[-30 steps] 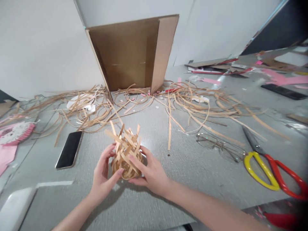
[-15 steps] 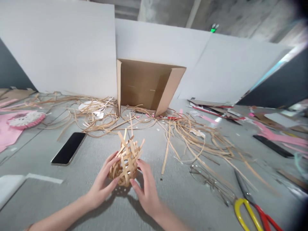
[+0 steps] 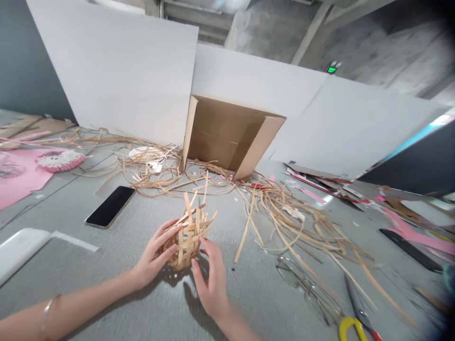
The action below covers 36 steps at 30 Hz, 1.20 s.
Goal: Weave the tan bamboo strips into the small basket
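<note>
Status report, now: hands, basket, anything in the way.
Left hand holding woven strip basket. Right hand open beside it. Loose tan strips, phone nearby.

Left hand (image 3: 153, 256) curled, fingers pointing right, left arm (image 3: 71, 312) reaching in low from the side; right hand (image 3: 210, 284) upright and open, fingers loosely spread, pointing up.

- A small round basket (image 3: 181, 251) woven from flat tan strips, with a tight, rounded lower part.
- Long loose strip ends stick upward and outward at the top.
- The left hand (image 3: 152, 258) touches its side; the right hand (image 3: 209, 284) is open just beside it.
</note>
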### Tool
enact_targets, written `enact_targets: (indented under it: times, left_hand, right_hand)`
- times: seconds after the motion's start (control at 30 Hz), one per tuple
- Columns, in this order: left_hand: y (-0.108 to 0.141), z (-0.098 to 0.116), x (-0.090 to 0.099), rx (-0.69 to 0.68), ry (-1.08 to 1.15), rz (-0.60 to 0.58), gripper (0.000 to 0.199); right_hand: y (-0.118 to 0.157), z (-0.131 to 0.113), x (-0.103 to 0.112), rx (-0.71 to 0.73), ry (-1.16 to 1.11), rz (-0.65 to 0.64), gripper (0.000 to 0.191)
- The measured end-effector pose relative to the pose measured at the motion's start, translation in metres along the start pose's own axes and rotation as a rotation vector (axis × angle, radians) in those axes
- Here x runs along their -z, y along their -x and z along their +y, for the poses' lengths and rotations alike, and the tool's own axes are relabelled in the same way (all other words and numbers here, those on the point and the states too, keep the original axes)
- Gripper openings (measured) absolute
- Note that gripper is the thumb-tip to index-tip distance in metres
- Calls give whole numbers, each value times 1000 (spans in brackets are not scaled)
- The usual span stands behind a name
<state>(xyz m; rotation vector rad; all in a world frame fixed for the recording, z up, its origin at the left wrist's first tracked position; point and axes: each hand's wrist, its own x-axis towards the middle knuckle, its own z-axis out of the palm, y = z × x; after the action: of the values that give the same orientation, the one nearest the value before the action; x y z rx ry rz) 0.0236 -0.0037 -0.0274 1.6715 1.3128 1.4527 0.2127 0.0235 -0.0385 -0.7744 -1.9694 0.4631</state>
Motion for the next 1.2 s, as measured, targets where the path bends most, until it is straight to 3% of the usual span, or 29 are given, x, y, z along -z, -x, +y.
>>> enact_targets:
  times: [0.33,0.73,0.97,1.2]
  left_hand:
    - [1,-14,-9,-49,11,66,29]
    - [-3,-19,-4,-118,-233,-15,51]
    - [-2,-21,-8,-61,-141,67,39]
    - [-2,-24,-4,-91,-142,12,37]
  right_hand:
    - [-6,1,2,24,24,72,46]
    - [-14,4,3,-16,-13,110,42]
    - [-18,1,7,21,80,104,47]
    - [-17,-1,7,19,43,102,46]
